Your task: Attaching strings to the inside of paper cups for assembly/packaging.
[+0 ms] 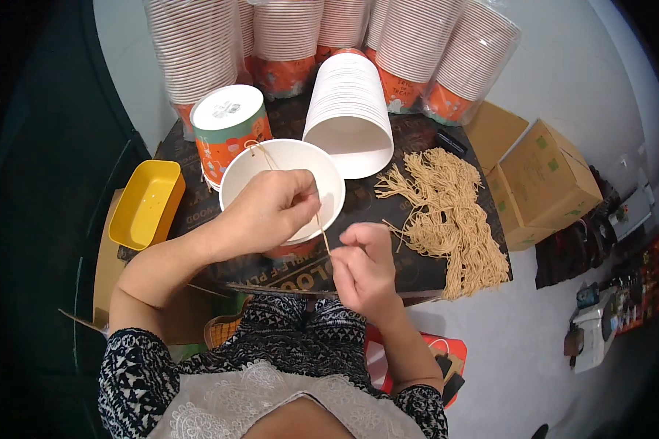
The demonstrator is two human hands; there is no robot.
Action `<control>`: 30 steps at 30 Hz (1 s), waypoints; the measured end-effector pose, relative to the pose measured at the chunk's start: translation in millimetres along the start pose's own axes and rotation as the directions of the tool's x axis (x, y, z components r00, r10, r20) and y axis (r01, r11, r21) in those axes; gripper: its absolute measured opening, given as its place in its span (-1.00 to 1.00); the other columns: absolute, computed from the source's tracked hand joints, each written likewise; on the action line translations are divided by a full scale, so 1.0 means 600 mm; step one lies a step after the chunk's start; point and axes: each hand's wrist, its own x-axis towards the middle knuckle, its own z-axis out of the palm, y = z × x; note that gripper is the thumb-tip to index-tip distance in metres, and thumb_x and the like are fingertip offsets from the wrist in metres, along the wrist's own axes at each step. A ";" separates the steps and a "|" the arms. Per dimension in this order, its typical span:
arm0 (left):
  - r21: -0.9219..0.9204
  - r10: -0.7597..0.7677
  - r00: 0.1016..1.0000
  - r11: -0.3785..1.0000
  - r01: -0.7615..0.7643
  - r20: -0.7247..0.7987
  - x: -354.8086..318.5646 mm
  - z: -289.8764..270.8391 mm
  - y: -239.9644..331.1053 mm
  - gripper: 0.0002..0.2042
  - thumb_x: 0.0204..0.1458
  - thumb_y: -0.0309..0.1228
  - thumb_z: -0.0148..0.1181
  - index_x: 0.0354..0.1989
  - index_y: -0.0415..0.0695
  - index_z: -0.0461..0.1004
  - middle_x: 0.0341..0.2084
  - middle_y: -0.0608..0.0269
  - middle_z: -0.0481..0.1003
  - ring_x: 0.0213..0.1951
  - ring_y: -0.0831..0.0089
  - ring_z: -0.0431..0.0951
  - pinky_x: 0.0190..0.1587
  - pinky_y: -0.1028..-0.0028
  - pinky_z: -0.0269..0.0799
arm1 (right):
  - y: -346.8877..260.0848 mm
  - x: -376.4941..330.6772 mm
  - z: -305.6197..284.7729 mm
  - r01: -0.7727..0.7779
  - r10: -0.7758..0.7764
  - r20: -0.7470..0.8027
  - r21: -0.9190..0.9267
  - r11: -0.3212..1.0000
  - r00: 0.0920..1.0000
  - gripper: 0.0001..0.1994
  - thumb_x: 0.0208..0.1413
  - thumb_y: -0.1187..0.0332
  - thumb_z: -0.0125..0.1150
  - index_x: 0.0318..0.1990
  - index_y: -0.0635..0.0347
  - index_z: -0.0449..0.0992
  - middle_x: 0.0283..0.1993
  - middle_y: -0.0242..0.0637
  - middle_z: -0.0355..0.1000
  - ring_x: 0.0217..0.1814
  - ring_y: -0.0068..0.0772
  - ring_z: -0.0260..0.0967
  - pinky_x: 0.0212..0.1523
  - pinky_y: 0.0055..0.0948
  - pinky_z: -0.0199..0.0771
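A white-lined paper bucket (236, 180) with an orange outside stands mouth up at the table's near edge. Over its opening is my left hand (274, 208), fingers pinched on a thin tan cord (324, 233). The cord runs down taut to my right hand (364, 269), which pinches its other part just outside the bucket's near right side. A loop of cord also shows at the bucket's far rim. To the right lies a bundle of tan cords (454, 219) with loose ends. My left hand hides part of the bucket.
A yellow tray (148, 205) sits left. Behind are an upturned printed bucket (231, 132), a nested stack of white buckets (350, 110) on its side, and tall wrapped stacks (194, 51). Cardboard boxes (545, 172) stand right, near a small black object (451, 143).
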 end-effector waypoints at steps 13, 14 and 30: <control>-0.009 0.402 0.916 0.916 -0.402 -0.023 -0.024 0.003 0.011 -0.95 0.04 -0.55 0.21 -0.35 -0.26 0.51 -0.46 0.10 0.50 -0.40 0.26 0.54 -0.35 0.37 0.44 | 0.004 0.007 0.031 -0.219 0.263 -0.020 0.495 0.841 0.965 -0.86 0.05 0.68 0.16 -0.25 0.28 0.46 0.15 0.05 0.40 -0.30 -0.50 0.43 -0.27 -0.55 0.45; -0.010 0.396 0.918 0.918 -0.397 -0.033 -0.025 0.003 0.010 -0.96 0.03 -0.56 0.21 -0.36 -0.24 0.51 -0.46 0.11 0.50 -0.40 0.26 0.54 -0.35 0.37 0.43 | 0.005 0.004 0.032 -0.240 0.285 -0.008 0.518 0.821 0.959 -0.86 0.05 0.68 0.16 -0.25 0.28 0.46 0.06 -0.01 0.42 -0.30 -0.48 0.42 -0.28 -0.55 0.43; 0.404 0.568 0.820 0.736 -0.543 0.068 -0.081 0.009 0.014 -0.79 -0.12 -0.58 0.32 -0.32 -0.19 0.43 -0.42 0.17 0.39 -0.29 0.16 0.47 0.17 -0.08 0.26 | -0.016 -0.010 0.067 -0.345 0.492 -0.165 0.526 0.777 0.855 -0.89 0.12 0.64 0.22 -0.29 0.25 0.44 -0.42 -0.38 0.28 -0.46 -0.61 0.18 -0.43 -0.58 0.22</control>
